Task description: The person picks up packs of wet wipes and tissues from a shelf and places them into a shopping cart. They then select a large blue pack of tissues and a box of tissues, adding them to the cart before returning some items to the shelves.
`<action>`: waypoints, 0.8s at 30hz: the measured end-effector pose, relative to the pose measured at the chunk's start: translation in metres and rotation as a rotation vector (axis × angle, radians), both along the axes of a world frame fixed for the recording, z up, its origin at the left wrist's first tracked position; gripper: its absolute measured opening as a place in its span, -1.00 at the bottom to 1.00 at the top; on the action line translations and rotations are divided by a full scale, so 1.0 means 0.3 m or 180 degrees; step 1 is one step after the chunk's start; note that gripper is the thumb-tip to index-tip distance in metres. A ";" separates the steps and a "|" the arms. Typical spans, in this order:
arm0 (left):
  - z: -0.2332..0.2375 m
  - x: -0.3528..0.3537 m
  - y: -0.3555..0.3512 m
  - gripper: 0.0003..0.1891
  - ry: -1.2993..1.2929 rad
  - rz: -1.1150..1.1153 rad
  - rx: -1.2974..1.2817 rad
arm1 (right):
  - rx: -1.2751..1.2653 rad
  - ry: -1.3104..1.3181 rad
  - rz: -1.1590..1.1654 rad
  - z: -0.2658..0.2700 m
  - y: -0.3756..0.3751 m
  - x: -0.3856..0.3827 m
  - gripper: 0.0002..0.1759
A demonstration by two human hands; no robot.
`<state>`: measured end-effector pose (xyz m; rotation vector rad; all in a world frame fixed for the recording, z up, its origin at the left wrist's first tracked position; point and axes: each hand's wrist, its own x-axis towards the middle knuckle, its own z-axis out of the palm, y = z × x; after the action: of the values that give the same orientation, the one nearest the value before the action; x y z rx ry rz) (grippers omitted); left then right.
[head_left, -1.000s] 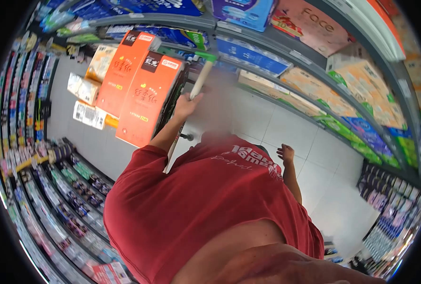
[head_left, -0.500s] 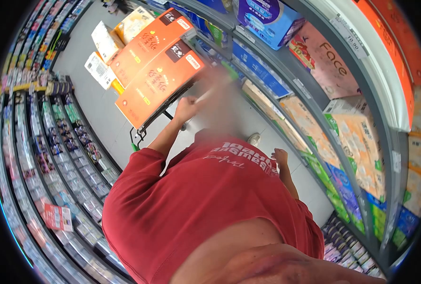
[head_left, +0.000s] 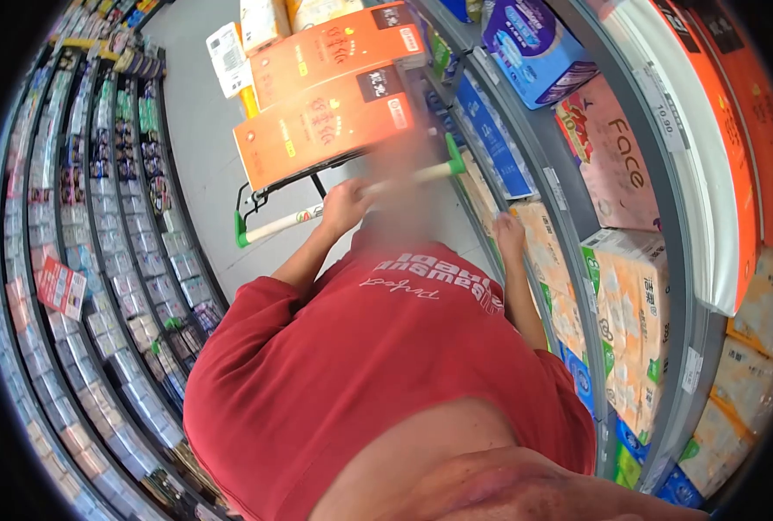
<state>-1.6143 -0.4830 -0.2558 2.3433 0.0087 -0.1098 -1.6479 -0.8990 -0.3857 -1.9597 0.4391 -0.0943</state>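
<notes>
My left hand point(head_left: 345, 207) is closed round the white handle point(head_left: 284, 224) of a shopping cart with green end caps. Orange boxes point(head_left: 330, 122) of paper tissue lie on the cart, one behind the other, with white and yellow packs point(head_left: 263, 22) beyond them. A white label or pack point(head_left: 229, 61) juts out at their left. My right hand point(head_left: 509, 233) is raised off the handle, fingers curled and nothing visible in them, near the shelf packs on the right. A blurred patch hides part of the handle's middle.
Shelves of small packaged goods point(head_left: 109, 260) curve along the left. On the right, shelves carry a blue pack point(head_left: 534, 48), a pink "Face" pack point(head_left: 612, 156) and orange-white tissue packs point(head_left: 634, 321). Grey floor point(head_left: 200, 130) shows beside the cart.
The cart and its boxes appear turned, with more of the handle in view. My right hand has risen towards the shelf and its fingers look more curled. My left hand stays on the handle.
</notes>
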 end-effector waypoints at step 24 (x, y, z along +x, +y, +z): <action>0.050 0.427 0.523 -0.46 -0.1279 0.2180 0.0058 | 0.0515 0.0096 0.0447 0.524 0.560 0.837 0.13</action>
<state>-1.4863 -0.3262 -0.2409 2.2124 0.6041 0.6938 -1.3968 -0.7310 -0.2286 -1.8284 0.3175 0.0592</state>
